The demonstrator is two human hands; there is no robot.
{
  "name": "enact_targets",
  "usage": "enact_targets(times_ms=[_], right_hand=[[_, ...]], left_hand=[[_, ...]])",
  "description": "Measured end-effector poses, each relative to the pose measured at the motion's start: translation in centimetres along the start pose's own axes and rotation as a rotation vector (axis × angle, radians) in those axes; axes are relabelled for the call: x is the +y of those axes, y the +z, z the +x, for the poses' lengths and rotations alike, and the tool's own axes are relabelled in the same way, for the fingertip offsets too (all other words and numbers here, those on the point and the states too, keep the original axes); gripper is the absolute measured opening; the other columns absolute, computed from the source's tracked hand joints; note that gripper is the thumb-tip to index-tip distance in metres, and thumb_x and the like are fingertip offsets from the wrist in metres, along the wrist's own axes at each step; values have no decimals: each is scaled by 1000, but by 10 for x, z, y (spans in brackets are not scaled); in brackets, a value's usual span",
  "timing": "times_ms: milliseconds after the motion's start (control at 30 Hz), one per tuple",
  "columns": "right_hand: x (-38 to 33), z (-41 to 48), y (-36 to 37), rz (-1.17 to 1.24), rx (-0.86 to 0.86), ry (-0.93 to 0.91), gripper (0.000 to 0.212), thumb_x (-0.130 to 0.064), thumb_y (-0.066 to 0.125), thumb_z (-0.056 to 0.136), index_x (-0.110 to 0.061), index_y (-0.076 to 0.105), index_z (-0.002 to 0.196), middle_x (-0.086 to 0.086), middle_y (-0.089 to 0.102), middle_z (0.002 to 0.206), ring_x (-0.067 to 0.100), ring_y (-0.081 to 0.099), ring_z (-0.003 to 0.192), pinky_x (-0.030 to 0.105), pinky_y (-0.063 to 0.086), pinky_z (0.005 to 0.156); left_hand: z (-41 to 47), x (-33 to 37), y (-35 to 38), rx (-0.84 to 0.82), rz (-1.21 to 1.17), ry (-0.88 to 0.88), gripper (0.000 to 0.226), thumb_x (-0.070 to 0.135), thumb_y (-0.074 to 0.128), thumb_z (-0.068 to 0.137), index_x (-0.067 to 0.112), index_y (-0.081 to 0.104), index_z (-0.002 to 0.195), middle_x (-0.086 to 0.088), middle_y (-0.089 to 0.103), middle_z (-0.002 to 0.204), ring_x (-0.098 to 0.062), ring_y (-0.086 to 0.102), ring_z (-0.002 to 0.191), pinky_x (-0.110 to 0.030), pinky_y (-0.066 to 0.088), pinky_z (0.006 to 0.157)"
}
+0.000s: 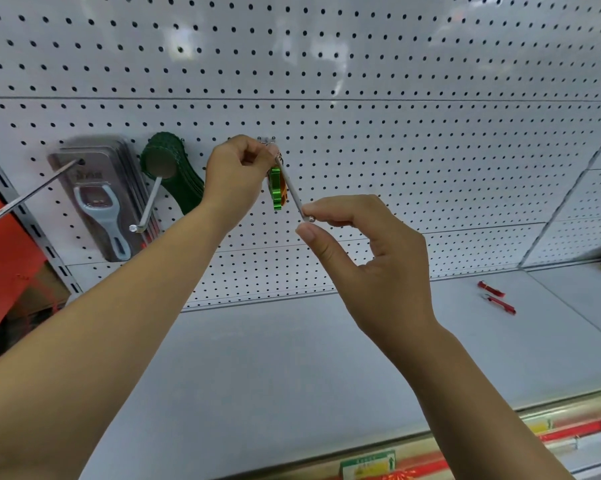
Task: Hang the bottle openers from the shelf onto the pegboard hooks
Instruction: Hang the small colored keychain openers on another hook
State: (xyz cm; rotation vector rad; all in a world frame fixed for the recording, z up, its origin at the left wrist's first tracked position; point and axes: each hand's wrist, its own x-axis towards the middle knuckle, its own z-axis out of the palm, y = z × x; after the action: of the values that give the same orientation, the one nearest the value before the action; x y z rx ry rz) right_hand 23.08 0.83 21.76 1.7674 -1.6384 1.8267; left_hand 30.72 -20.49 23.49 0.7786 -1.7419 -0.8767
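A metal hook (293,192) juts out of the white pegboard (396,150) toward me. A green bottle opener (275,188) and an orange one (283,189) behind it hang from that hook near the board. My left hand (238,174) pinches the top ring of these openers at the hook's base. My right hand (368,251) sits at the hook's ball tip, forefinger touching the tip, thumb just below, nothing held in it. Two red bottle openers (497,297) lie on the grey shelf (292,358) at the right.
On the left of the pegboard hang packaged peelers (101,199) on a long hook (25,199) and dark green rolls (174,168) on another hook (146,213). A red panel (4,244) stands at far left. The shelf's front edge carries price labels (368,465).
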Motion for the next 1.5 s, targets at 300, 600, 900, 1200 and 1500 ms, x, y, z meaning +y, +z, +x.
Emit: enact_targets(times_ms=[300, 600, 900, 1200, 1500], right_hand=[[5, -5, -4, -45, 11, -61, 22, -18, 75, 89, -16, 72, 111, -14, 68, 105, 2, 61, 100, 16, 46, 90], [58, -23, -9, -169, -149, 100, 34, -33, 69, 93, -23, 66, 125, -19, 63, 119, 6, 58, 119, 16, 45, 99], [191, -76, -57, -435, -502, 360, 46, -39, 63, 95, -22, 57, 138, -7, 55, 145, 14, 43, 138, 23, 35, 106], [314, -114, -167, -612, -702, 519, 48, -37, 62, 96, -19, 54, 141, -3, 46, 154, 18, 37, 142, 40, 42, 111], [427, -106, -288, -709, -460, 705, 36, -21, 64, 96, -11, 60, 131, 8, 60, 136, 29, 47, 128, 38, 42, 102]], left_hand=[[-23, -6, -2, 112, 136, 24, 21, 35, 63, 98, 15, 65, 94, 11, 62, 82, 0, 55, 75, -5, 42, 65], [-83, -43, 0, 29, 607, 260, 34, 32, 62, 98, 8, 65, 122, -10, 67, 120, -26, 59, 112, -35, 46, 93], [-178, -76, 69, -287, 731, 32, 47, 41, 56, 99, 15, 56, 138, -2, 53, 148, -22, 45, 138, -42, 34, 115], [-231, -92, 210, -551, 808, -50, 63, 57, 43, 98, 16, 50, 145, -3, 42, 157, -22, 38, 146, -41, 27, 118], [-248, -104, 363, -694, 778, -159, 66, 56, 31, 102, 22, 24, 158, 1, 10, 169, -18, 9, 155, -39, 6, 125]])
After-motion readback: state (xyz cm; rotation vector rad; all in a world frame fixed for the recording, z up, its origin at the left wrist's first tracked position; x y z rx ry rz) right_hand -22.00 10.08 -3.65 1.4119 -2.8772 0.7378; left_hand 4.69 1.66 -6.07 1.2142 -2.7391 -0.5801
